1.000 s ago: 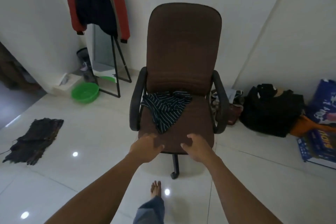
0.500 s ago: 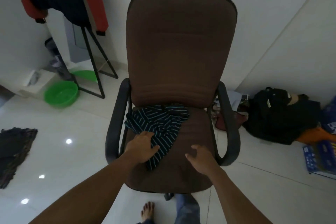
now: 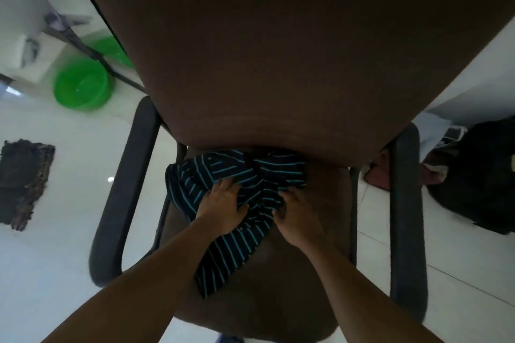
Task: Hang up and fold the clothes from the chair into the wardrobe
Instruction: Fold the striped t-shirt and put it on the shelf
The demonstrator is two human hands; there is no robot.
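Observation:
A brown office chair (image 3: 250,64) with black armrests fills the head view. A crumpled dark garment with thin teal stripes (image 3: 231,256) lies on its seat, bunched against the backrest. My left hand (image 3: 223,207) lies on top of the garment with the fingers spread and bent into the cloth. My right hand (image 3: 298,217) is at the garment's right edge, its fingers curled into the fabric. The wardrobe is out of view.
A green plastic basin (image 3: 82,88) stands on the white tiled floor at the left, beside a black stand's legs (image 3: 83,44). A dark rag (image 3: 23,178) lies at the far left. A black bag (image 3: 479,178) and other items sit at the right.
I have leaned in close over the chair. Both hands moved forward from the seat's front edge onto the striped garment; the right one now digs into the cloth.

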